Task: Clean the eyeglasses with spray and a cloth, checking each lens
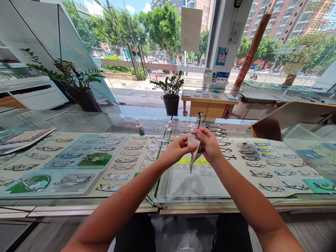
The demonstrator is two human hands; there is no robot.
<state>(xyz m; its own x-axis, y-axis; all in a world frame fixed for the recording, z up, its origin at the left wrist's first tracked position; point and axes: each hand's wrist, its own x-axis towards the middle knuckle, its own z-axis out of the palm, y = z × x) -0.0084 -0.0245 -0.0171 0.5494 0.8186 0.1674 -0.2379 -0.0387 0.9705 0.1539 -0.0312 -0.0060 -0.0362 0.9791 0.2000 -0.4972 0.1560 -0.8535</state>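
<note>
A pair of eyeglasses (198, 120) with thin dark frames is held up above the glass display case (131, 120). My right hand (208, 141) is closed on the glasses near their lower end. My left hand (181, 147) pinches a light grey cleaning cloth (193, 148), which wraps the lower part of the glasses and hangs down in a point. Both hands meet closely, and the cloth and fingers hide the lower lens. To the left on the glass top stands a small white spray bottle (140, 127) with a blue-green label.
Rows of eyeglasses (126, 160) lie inside the case beneath the glass. A wooden-edged panel (288, 115) stands at the right, and a tray-like board (26, 138) lies at the left. Beyond are a potted plant (171, 92) and a low display table (210, 98) before large windows.
</note>
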